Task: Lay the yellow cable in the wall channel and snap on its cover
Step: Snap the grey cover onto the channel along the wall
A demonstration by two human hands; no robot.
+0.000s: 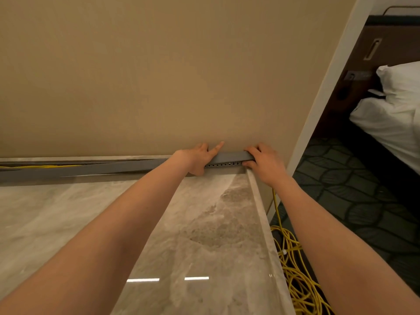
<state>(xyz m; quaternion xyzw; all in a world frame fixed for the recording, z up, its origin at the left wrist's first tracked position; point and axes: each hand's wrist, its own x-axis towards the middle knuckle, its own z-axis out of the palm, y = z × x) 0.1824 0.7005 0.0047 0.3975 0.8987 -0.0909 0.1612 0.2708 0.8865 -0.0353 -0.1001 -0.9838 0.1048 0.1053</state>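
Note:
A long grey channel [75, 172] runs along the foot of the beige wall, at the back of a marble counter. Its grey cover [229, 156] sits over the right end, with a row of small slots showing beneath it. My left hand [195, 159] grips the cover from the left, index finger pointing up against the wall. My right hand [263, 162] pinches the cover's right end at the counter corner. The yellow cable [41, 166] shows inside the channel at the far left. More of it drops past the counter's right edge into a tangled heap on the floor.
The marble counter [113, 223] fills the foreground under my forearms. The beige wall [159, 76] stands behind. To the right lies dark patterned carpet [354, 196], with a bed and white pillows [397, 105] beyond a white door frame [327, 87].

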